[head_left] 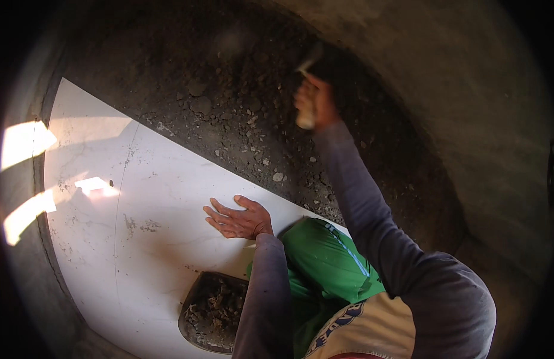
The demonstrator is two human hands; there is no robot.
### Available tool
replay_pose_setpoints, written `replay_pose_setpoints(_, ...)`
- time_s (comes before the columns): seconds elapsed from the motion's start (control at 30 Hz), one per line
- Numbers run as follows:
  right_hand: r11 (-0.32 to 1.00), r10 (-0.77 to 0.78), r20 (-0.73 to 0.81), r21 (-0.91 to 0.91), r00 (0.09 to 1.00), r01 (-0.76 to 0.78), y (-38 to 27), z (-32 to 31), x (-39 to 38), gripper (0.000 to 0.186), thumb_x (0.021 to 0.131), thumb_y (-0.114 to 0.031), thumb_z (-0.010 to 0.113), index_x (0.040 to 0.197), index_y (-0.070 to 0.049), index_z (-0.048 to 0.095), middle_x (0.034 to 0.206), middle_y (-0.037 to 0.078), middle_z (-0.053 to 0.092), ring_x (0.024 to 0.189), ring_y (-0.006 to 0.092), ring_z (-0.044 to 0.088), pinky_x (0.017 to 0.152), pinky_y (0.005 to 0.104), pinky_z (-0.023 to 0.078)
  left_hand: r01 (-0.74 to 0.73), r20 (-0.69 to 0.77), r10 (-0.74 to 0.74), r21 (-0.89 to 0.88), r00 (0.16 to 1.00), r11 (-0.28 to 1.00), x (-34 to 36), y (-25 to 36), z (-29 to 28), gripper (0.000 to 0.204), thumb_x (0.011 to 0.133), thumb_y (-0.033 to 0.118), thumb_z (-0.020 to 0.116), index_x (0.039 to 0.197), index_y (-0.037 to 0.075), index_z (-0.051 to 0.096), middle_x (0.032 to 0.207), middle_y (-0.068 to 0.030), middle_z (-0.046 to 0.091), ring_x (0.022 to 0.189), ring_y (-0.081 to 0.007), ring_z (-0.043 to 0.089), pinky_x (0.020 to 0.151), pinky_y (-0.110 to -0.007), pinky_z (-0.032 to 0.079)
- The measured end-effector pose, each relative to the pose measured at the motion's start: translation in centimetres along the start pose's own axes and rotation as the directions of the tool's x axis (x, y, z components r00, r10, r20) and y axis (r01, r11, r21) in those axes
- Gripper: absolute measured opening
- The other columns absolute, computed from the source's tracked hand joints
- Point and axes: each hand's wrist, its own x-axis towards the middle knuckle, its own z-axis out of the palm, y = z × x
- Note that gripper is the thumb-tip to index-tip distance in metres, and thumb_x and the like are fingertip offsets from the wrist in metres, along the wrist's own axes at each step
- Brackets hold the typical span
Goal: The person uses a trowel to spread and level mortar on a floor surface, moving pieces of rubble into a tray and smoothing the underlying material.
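Noted dark soil (229,113) beside white tiles (163,191); saw left hand (246,222) over tiles with fingers (219,207) spread, holding nothing; found right hand (322,102) closed round pale handle (305,121) of blurred hand tool (303,69) over soil; judged tool likely light, stiff, best held by handle

From the head of the person (447,299), the camera looked steeply down, with the shirt (379,323) and trousers (325,257) nearest, at lower right. It faced the white floor (163,197) and soil (205,90), near enough to set the left hand (240,219) close to mid-view and the right hand (317,102) farther out. Its wide lens bowed the floor's left edge and darkened the corners.
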Motion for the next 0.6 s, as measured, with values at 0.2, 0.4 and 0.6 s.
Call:
replay_pose_setpoints(0.2, 0.999, 0.041, -0.164, 0.026, 0.986, -0.037, 0.9, -9.9, -7.3, 0.026, 0.104, -0.035, 0.071, 0.09, -0.02, 0.055, 0.073, -0.005, 0.048, 0.057, 0.0098, 0.047, 0.05, 0.0288, 0.041, 0.024, -0.029, -0.024, 0.0, 0.999, 1.0, 1.3, -1.0, -0.6, 0.067, 0.11, 0.045, 0.051, 0.167, 0.012, 0.04, 0.177, -0.0171, 0.034, 0.163, -0.0424, 0.029, 0.127, -0.061, 0.029)
replay_pose_setpoints(0.4, 0.99, 0.139, 0.318, -0.046, 0.938, -0.131, 4.2, 11.2, 1.2, 0.03, 0.106, -0.038, 0.069, 0.09, -0.02, 0.051, 0.066, -0.005, 0.04, 0.051, 0.0118, 0.043, 0.046, 0.0295, 0.038, 0.01, 0.005, -0.01, -0.063, 1.0, 0.998, 1.0, -0.8, -0.9, 0.068, 0.11, 0.047, 0.047, 0.166, 0.009, 0.042, 0.177, -0.0202, 0.032, 0.163, -0.0441, 0.027, 0.127, -0.061, 0.027)
replay_pose_setpoints(0.6, 0.985, 0.161, 0.391, -0.012, 0.906, -0.169, 5.9, 22.6, 8.3, 0.021, 0.105, -0.027, 0.065, 0.094, -0.014, 0.053, 0.072, 0.002, 0.052, 0.058, 0.0183, 0.053, 0.053, 0.0353, 0.047, -0.013, -0.043, 0.011, -0.045, 0.999, 0.999, 1.0, -0.1, -1.0, 0.066, 0.114, 0.05, 0.044, 0.165, 0.009, 0.044, 0.175, -0.0219, 0.037, 0.16, -0.0498, 0.032, 0.124, -0.064, 0.032)
